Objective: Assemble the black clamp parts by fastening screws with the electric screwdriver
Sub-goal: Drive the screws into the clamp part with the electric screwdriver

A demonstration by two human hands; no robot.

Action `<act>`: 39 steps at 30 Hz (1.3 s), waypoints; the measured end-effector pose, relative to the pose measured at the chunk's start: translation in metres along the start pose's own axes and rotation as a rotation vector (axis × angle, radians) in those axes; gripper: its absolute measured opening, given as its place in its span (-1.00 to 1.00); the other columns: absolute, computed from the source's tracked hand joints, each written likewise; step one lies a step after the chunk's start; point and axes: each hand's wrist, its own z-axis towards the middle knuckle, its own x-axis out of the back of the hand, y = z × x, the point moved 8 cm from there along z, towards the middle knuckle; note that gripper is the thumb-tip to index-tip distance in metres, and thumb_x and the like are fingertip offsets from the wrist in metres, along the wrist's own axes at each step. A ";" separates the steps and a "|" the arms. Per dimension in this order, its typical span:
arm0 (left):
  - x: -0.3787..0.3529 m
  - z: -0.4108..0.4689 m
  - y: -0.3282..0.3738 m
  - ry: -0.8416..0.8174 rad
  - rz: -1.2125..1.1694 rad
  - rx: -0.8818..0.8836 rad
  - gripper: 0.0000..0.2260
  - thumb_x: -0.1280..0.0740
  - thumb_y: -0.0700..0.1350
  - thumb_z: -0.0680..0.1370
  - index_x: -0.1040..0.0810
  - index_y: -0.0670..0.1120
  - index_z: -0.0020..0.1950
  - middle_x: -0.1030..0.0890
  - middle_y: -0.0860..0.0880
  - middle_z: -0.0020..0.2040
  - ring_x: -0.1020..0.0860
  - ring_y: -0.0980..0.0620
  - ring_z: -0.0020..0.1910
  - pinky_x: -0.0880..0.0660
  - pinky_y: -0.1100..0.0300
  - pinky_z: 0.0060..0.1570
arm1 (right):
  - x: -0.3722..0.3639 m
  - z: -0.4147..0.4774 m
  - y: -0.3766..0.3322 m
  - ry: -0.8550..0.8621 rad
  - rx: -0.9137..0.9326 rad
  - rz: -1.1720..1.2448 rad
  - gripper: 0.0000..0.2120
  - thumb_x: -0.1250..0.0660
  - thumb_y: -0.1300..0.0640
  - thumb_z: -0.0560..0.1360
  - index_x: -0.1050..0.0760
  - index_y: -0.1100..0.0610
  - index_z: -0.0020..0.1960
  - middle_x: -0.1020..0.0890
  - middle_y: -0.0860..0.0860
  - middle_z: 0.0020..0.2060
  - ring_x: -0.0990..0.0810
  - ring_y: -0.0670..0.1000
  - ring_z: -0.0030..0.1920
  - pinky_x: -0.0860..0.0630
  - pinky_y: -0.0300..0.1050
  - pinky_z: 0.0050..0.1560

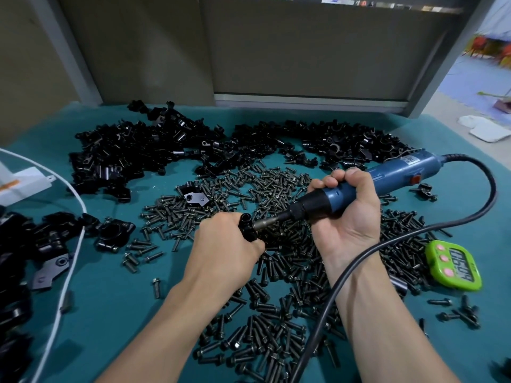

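**Clamp part at driver tip: tool axis runs from far right down to near left**

Clamp part [247, 227]: small, black, held above the table near the middle of the view. The left hand [226, 244] grips it with fingers curled round it, so only its upper end and a round opening show. The screw being driven is hidden; whether it is seated cannot be told.

Bit [269, 223]: the metal tip meets the right side of the clamp part, touching or just short of it.

Electric screwdriver [387, 175]: its long axis slopes from the far right, where the blue body lies, down and leftward to the bit. The right hand [345, 214] is wrapped fully round the front of the body, thumb on top. Both hands are level and close together, and the left is the nearer to the work.

Judgement: the fastening turns on that one line. The bit must stay in line with the screw hole while the left hand braces against the push from the right.

Surroundings: black cord [470, 211] loops from the tool's rear across the right wrist. Loose screws [249, 189] cover the teal table [110, 299] beneath both hands. Heaps of clamp parts [132, 150] lie behind, and a green timer [453, 265] sits to the right.
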 end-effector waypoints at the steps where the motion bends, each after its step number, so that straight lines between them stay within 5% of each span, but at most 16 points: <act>1: 0.000 0.000 0.000 0.001 -0.001 0.001 -0.78 -0.56 -0.10 0.47 -0.55 -0.02 -0.26 -0.56 -0.01 -0.40 -0.37 0.16 -0.66 -0.32 0.29 -0.64 | 0.000 0.000 0.000 -0.001 -0.001 0.002 -0.85 -0.24 0.34 0.57 -0.36 0.12 -0.06 -0.51 0.02 -0.32 -0.47 -0.05 -0.39 -0.53 -0.14 -0.22; 30: -0.005 0.004 -0.005 -0.061 -0.022 0.028 -0.85 -0.59 -0.10 0.40 -0.64 -0.05 -0.20 -0.67 -0.07 -0.30 -0.42 0.13 -0.63 -0.40 0.24 -0.61 | -0.014 -0.003 0.000 -0.119 -0.006 -0.041 -0.83 -0.16 0.35 0.54 -0.38 0.09 -0.07 -0.48 -0.01 -0.34 -0.44 -0.06 -0.38 -0.49 -0.15 -0.19; 39: -0.004 0.006 -0.001 -0.152 -0.019 0.023 -0.89 -0.59 -0.10 0.38 -0.68 -0.01 -0.22 -0.66 0.01 -0.38 -0.42 0.15 -0.62 -0.34 0.29 -0.60 | -0.019 -0.005 -0.008 -0.298 -0.112 -0.088 -0.63 -0.30 0.32 0.44 -0.46 0.11 0.23 -0.51 -0.02 -0.27 -0.48 -0.07 -0.29 -0.49 -0.14 -0.03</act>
